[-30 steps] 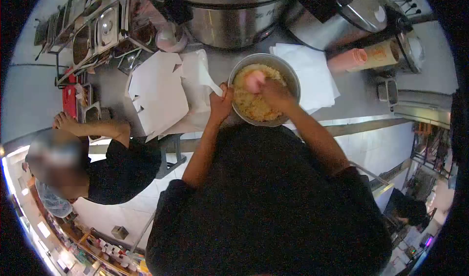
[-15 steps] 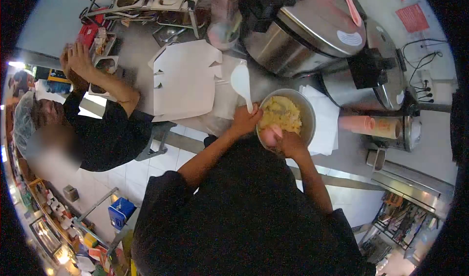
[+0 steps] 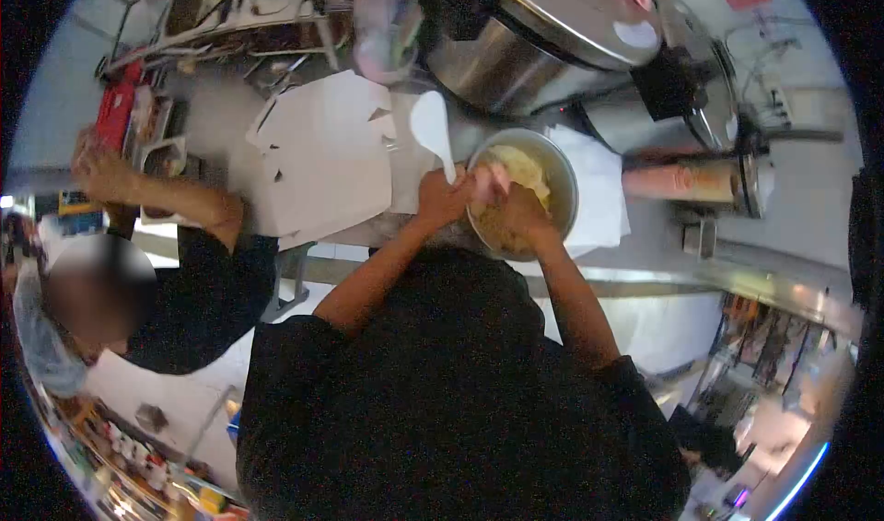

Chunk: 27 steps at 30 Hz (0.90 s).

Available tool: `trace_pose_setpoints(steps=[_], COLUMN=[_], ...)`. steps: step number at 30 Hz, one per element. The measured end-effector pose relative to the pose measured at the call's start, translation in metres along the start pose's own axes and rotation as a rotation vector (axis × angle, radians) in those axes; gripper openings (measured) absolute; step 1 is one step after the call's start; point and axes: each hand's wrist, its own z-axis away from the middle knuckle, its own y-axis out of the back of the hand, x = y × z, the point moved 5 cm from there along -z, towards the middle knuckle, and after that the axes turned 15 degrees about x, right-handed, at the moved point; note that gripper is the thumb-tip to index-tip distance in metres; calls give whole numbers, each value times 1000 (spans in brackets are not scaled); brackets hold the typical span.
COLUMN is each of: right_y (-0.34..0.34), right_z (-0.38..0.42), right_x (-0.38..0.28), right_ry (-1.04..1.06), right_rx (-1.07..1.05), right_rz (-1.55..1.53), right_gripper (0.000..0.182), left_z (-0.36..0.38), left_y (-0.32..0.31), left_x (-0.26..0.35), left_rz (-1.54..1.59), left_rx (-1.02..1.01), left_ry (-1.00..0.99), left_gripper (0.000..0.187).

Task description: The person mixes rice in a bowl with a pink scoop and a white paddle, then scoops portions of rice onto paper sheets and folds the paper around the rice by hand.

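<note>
A metal bowl (image 3: 572, 175) of yellow rice-like food (image 3: 521, 165) stands at the table edge before me. My left hand (image 3: 444, 200) is closed at the bowl's left rim, with a white rice paddle (image 3: 430, 127) sticking up out of its fingers. Down inside the bowl is my right hand (image 3: 527, 215), its fingers closed around a pink rounded utensil (image 3: 491, 180) pressed into the food. Motion blurs the pink utensil, and the hand hides part of it. White paper sheets (image 3: 599, 189) lie under and beside the bowl.
An unfolded cardboard box (image 3: 322, 166) lies left of the bowl. Two large steel cookers (image 3: 525, 60) stand behind it. Pink cups (image 3: 658, 182) lie on the right. At the left, a co-worker (image 3: 198, 291) reaches over small metal containers (image 3: 166, 162).
The pink utensil has moved up and left within the bowl, and my right hand has shifted with it. My left hand still holds the paddle. The whole view has swung slightly.
</note>
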Motion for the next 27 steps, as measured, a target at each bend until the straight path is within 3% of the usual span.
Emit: trace_pose_setpoints(steps=[6, 8, 10, 12, 14, 16, 18, 22, 25, 27], right_y=[43, 70, 33, -25, -20, -34, 5, 44, -20, -21], right_z=[49, 78, 91, 62, 30, -8, -6, 17, 17, 24], right_x=[25, 15, 38, 39, 21, 46, 48, 59, 101, 98], right_ry=[-16, -16, 9, -16, 40, 10, -62, -202, 29, 197], right_rx=[-7, 21, 131, 87, 173, 307, 304, 314, 188, 90], right_rz=[2, 190, 302, 215, 260, 299, 284, 278, 285, 272], right_gripper=[55, 53, 47, 43, 47, 46, 40, 42, 49, 49], left_z=[7, 7, 14, 9, 5, 2, 0, 7, 17, 15], left_y=[-2, 0, 0, -3, -1, 3, 6, 2, 5, 4], left_x=[-28, -18, -13, -7, -1, 5, 9, -13, -1, 4], left_rz=[-93, -57, -2, 83, 69, 31, -30, -21, -39, -95], left_rx=[2, 11, 8, 11, -89, -165, -220, -60, -32, -28], left_ry=[-19, 2, 15, 2, -39, -72, -103, -159, -164, -231], left_gripper=[26, 25, 27, 36, 37, 35, 32, 17, 14, 34])
